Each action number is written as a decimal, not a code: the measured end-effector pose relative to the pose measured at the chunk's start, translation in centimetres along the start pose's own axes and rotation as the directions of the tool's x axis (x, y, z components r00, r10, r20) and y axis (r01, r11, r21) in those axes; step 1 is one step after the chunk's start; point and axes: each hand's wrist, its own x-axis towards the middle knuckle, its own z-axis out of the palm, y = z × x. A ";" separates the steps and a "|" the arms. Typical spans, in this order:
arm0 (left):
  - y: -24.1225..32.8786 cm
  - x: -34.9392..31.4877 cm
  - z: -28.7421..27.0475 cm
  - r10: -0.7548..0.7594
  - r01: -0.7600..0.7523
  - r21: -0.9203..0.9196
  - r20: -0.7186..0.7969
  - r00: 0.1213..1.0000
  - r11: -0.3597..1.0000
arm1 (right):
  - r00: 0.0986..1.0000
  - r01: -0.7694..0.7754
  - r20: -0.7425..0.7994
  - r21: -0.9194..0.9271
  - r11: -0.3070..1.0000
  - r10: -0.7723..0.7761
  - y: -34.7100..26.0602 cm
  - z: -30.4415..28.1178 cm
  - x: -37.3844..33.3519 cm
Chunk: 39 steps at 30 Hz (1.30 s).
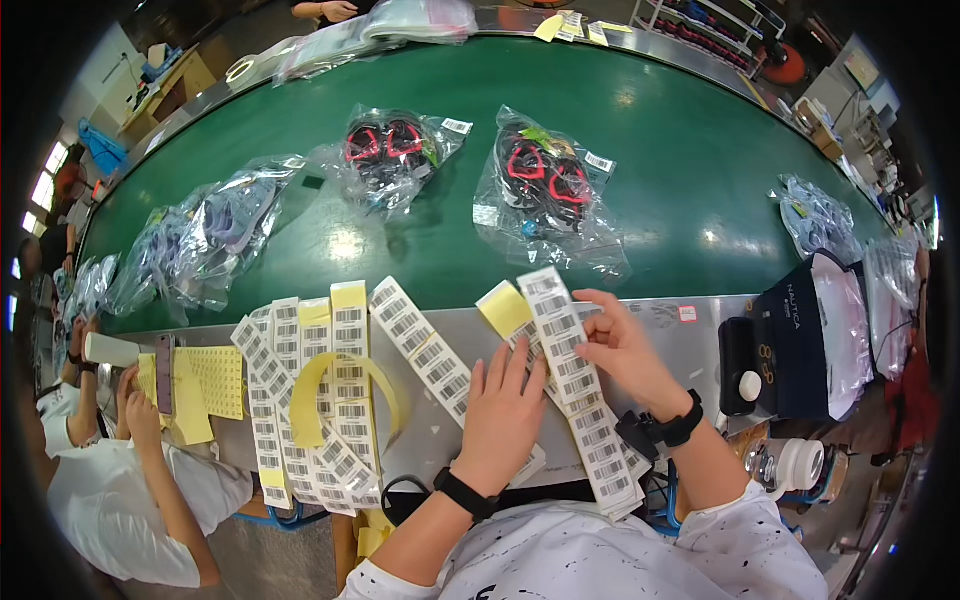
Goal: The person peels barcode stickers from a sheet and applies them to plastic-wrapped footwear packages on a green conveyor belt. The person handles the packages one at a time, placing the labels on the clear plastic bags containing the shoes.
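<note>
My left hand (500, 420) lies open on the metal ledge, fingers stretched and pressed over label strips. Its fingertips reach the edge of a long white strip of barcode labels (575, 380). My right hand (630, 355) is curled at that strip's right edge, thumb against it. Any single label between its fingertips is too small to make out. Another barcode strip (415, 340) slants up left of my left hand. Beneath the long strip, a yellow-backed strip (505, 310) shows. More strips (290, 360) lie overlapped further left, with a curled yellow backing strip (385, 390) on top.
Bagged black-and-red shoes (545, 180) and a second such bag (388, 150) lie on the green belt (430, 250). Pale bagged shoes (215, 225) sit left. A dark blue bag (800, 340) and black case (738, 365) stand right. A co-worker's hand (143, 410) works left.
</note>
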 end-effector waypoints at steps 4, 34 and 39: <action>-0.4 -0.4 0.0 0.012 -0.012 -0.009 -0.018 1.000 1.000 | 0.989 0.142 0.041 -0.074 0.987 -0.140 -1.1 1.4 0.9; 7.5 -4.1 -1.8 -0.315 0.493 -0.752 0.641 0.700 -0.437 | 0.963 -0.151 -0.180 0.257 0.955 0.201 1.6 -0.3 -11.2; 7.4 -2.1 -1.6 -0.136 0.568 -0.742 0.643 0.754 -0.356 | 0.950 -0.203 -0.109 0.500 0.842 0.294 1.5 -1.2 -9.5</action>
